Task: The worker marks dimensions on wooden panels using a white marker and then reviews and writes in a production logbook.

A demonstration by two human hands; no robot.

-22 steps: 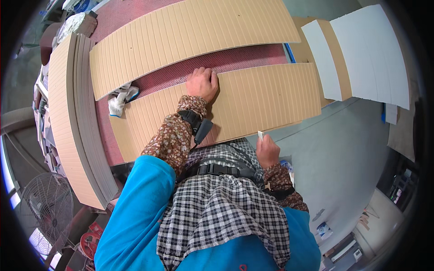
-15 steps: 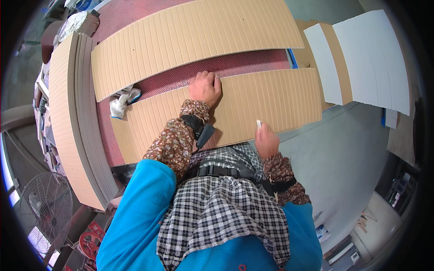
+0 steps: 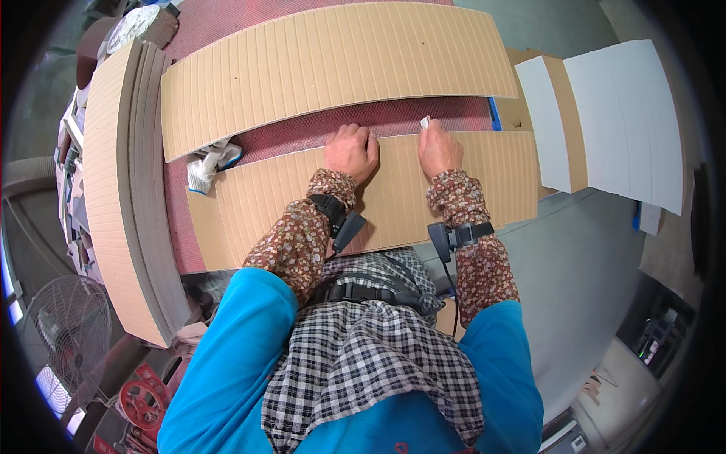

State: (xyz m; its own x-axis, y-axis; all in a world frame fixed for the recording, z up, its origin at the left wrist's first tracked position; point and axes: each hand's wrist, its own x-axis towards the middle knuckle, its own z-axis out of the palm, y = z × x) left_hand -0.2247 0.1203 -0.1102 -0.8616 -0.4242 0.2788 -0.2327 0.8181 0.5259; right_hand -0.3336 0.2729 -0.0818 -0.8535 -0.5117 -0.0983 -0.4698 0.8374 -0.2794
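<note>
From the near edge of the worktop, the right hand, pinching a white piece, has reached the open middle strip; the left hand curls on the panel, grip unclear.

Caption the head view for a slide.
Left hand on the near ribbed tan board, right hand holding a small white piece by the board's far edge.

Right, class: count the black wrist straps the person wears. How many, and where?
2: the left wrist strap is around the floral sleeve behind the left hand; the right wrist strap is behind the right hand. Neither forearm shows signs of a hidden one.
</note>
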